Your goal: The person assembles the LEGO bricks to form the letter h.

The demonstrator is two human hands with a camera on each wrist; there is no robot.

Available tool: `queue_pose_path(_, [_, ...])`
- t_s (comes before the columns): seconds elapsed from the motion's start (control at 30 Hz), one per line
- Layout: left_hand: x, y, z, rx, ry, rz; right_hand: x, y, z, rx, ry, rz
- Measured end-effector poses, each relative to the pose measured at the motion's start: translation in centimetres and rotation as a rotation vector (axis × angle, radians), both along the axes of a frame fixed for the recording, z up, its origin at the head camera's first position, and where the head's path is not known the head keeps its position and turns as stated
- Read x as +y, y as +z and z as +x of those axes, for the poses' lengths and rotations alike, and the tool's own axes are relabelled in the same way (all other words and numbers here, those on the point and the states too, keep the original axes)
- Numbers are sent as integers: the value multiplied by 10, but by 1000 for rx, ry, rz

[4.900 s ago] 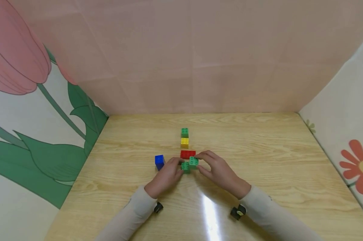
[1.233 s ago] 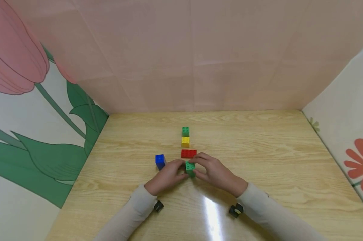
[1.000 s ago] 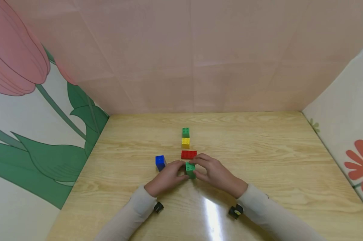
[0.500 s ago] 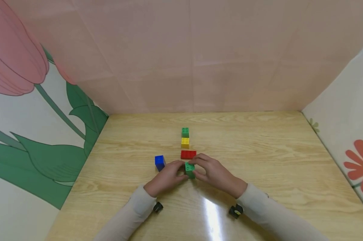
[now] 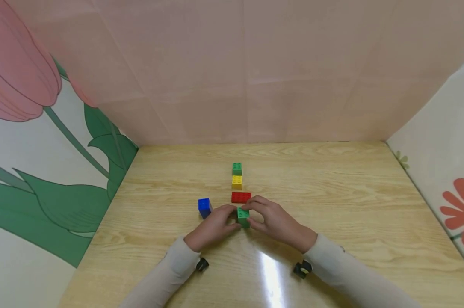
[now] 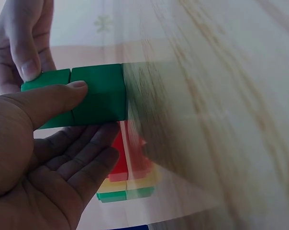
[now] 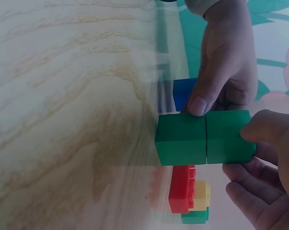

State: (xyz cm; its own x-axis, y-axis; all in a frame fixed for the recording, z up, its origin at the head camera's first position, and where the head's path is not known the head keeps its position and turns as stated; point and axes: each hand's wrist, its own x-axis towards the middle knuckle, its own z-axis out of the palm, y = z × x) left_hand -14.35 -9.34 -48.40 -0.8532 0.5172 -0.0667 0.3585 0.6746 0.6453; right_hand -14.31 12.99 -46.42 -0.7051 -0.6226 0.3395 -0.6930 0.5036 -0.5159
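Two green toy bricks stand one on top of the other on the wooden table, lined up with only a thin seam between them. My right hand (image 5: 279, 220) pinches the upper green brick (image 7: 229, 137) between thumb and fingers. From the other side, my left hand (image 5: 214, 222) grips the stack, its thumb reaching across the seam onto the lower green brick (image 6: 102, 93). In the left wrist view the lower brick's base meets the tabletop. Studs show on the stack's top in the head view, partly covered by right fingertips.
Just behind the stack lies a red brick (image 5: 239, 197). A yellow brick (image 5: 237, 182) and another green brick (image 5: 237, 168) line up farther back. Close beside my left hand stands a blue brick (image 5: 205, 207). A pink wall (image 5: 247, 107) bounds the table's far edge.
Several seconds ago the two green bricks were apart, the right hand's one beside and above the left hand's. It moved left onto the other. Over the last second, both hands have barely moved.
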Motion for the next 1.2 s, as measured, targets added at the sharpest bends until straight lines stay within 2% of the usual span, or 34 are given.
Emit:
queue_pose_path(0.4, [2, 1, -1, 24, -7, -22, 0, 5, -3, -75, -4, 30])
queue_pose_path(0.97, [2, 4, -3, -7, -8, -34, -3, 8, -5, -76, 6, 52])
queue_pose_path(1.2, [2, -1, -2, 23, -19, -27, -3, 7, -4, -54, 32, 22])
